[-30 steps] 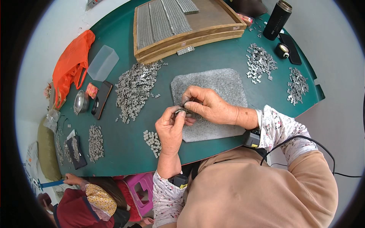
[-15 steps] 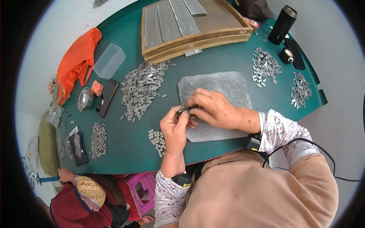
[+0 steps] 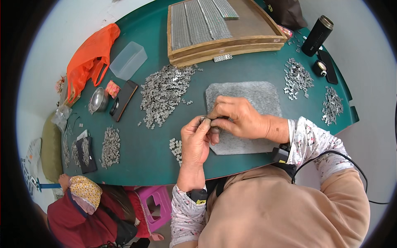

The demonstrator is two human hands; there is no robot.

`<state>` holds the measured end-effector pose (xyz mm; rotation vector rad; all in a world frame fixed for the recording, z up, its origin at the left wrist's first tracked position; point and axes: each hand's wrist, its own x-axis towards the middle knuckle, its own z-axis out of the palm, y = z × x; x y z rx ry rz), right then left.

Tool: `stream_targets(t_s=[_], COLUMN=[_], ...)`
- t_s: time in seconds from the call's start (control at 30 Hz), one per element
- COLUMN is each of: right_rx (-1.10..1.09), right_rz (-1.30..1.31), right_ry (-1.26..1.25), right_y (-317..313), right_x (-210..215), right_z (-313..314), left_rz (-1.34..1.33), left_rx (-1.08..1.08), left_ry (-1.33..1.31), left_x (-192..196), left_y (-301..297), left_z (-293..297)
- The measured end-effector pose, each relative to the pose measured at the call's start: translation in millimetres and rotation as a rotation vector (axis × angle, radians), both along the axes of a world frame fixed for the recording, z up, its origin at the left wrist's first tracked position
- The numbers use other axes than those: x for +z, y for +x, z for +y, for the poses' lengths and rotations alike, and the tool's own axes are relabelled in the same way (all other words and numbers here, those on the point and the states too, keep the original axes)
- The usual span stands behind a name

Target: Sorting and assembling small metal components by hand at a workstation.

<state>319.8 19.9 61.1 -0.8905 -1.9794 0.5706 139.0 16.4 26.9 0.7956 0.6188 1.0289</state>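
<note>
Both hands (image 3: 219, 124) pinch small metal piece (image 3: 205, 120) over felt pad (image 3: 256, 97).

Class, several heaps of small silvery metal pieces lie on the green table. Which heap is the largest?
The heap of metal pieces left of the grey felt mat, below the wooden trays; it spreads far wider than the others.

Orange plastic bag (image 3: 89, 58) at table's (image 3: 149, 157) far-left edge

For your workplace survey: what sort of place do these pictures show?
Probably a small hand-assembly workshop: heaps of small metal parts on a green table, finished rows in a wooden tray.
</note>
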Motion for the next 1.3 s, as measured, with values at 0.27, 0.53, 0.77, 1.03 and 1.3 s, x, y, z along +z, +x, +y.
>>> stream_targets(t_s=[0.27,0.53,0.77,1.03,1.3], right_rx=[-0.195,-0.241,-0.147,-0.038,-0.147], right_rz=[-0.324,-0.74,-0.648,-0.02,0.132], right_ry=[-0.023,0.113,-0.041,-0.213,-0.258], right_y=[-22,-61,-52,-31,-8], right_x=[-5,-26,-23,7,3], right_z=[66,84,86,32,-4], left_rz=[0.112,-0.003,-0.014,0.11,0.169], left_rx=[0.43,0.498,0.471,0.448,0.268], left_ry=[-0.003,-0.045,-0.044,0.039,0.23], left_x=[0,5,7,-2,0], left_y=[-3,-9,-6,-5,13], left_z=[7,10,10,7,-3])
